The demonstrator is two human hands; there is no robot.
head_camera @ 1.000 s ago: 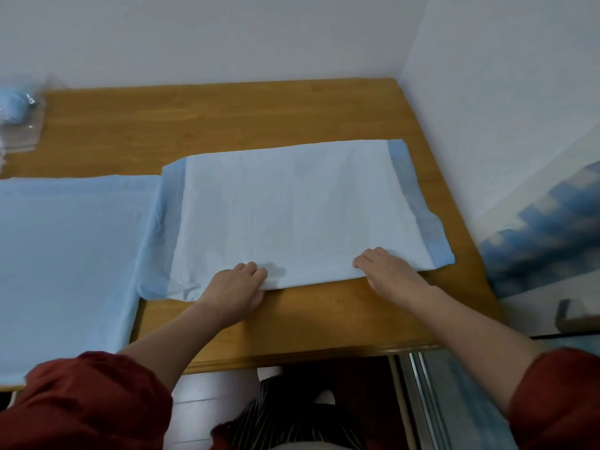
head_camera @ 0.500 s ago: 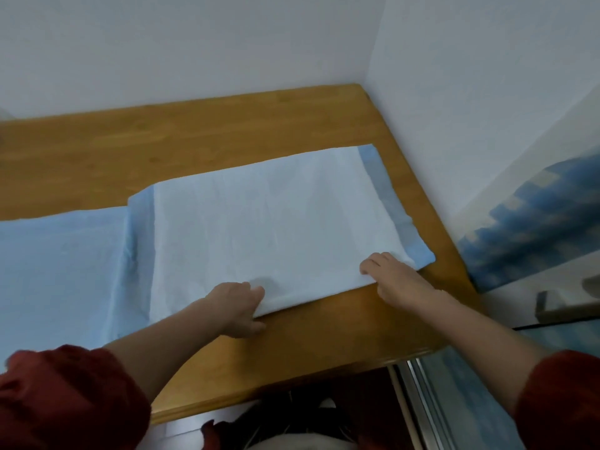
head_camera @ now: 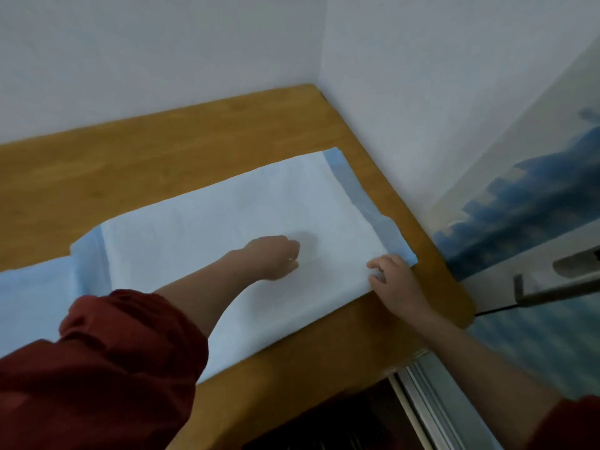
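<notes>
Now the pad (head_camera: 227, 228) is being smoothed by the left hand (head_camera: 272, 258), moved inward off the edge, fingers curled, grip unclear; the corner is being pinched by the right hand (head_camera: 394, 280).

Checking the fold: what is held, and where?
The right hand pinches the sheet at its near right corner; the left hand only rests on its middle.

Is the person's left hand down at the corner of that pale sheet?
No, the left hand lies on the middle of the sheet, while the right hand pinches its near right corner.
</notes>
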